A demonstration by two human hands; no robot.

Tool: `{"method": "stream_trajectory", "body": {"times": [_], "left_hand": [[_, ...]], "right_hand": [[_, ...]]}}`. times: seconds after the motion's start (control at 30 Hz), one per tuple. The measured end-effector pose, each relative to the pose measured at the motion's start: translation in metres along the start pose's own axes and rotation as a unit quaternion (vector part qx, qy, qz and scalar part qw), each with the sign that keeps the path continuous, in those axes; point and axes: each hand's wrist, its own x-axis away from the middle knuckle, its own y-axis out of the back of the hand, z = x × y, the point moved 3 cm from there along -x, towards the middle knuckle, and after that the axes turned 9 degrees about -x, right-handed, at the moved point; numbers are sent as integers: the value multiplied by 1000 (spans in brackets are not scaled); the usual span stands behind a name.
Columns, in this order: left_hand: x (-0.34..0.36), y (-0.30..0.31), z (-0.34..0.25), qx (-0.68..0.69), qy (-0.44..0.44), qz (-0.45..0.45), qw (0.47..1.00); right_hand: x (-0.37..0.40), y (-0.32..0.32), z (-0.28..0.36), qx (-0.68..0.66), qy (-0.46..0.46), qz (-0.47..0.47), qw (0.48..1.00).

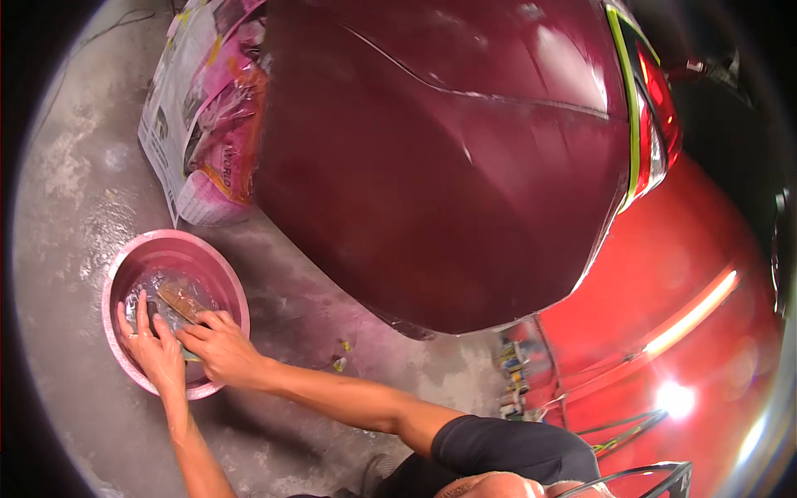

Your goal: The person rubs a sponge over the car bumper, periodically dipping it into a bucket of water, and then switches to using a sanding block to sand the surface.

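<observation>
Both my hands are in a round pink basin [237, 292] on the floor, which holds what looks like clear water. My right hand [219, 347] grips the near end of a brown, flat, oblong piece [179, 302] that slants over the water. Beside it, my left hand [156, 353] has its fingers stretched out and spread, the tips over the inside of the basin. A small dark piece [152, 309] shows between the left fingers. Part of the basin's inside is hidden under my hands.
A dark red car panel [432, 183] rises ahead, with a tail light [654, 116] edged by yellow-green tape. Printed masking paper and plastic [217, 158] hang at its left side. A shiny red surface [664, 282] stands on the right, and small items [513, 373] sit beside it.
</observation>
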Motion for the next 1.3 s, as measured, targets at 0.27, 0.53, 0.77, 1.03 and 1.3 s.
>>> {"method": "stream_trajectory", "body": {"times": [0.27,0.53,0.77,1.03,1.3], "left_hand": [[-11,-4,-11,-42,-113,-61,991],[-101,27,-91,-260,-247,123,925],[-186,-47,-108,-129,-205,-66,968],[-163,-90,-45,-129,-151,142,970],[-155,-84,-55,-24,-176,182,967]], "right_hand": [[92,115,24,-357,-281,67,889],[132,268,83,-186,38,-65,980],[136,390,147,432,67,-90,895],[71,421,143,727,-60,23,684],[107,426,140,741,-145,61,652]]}}
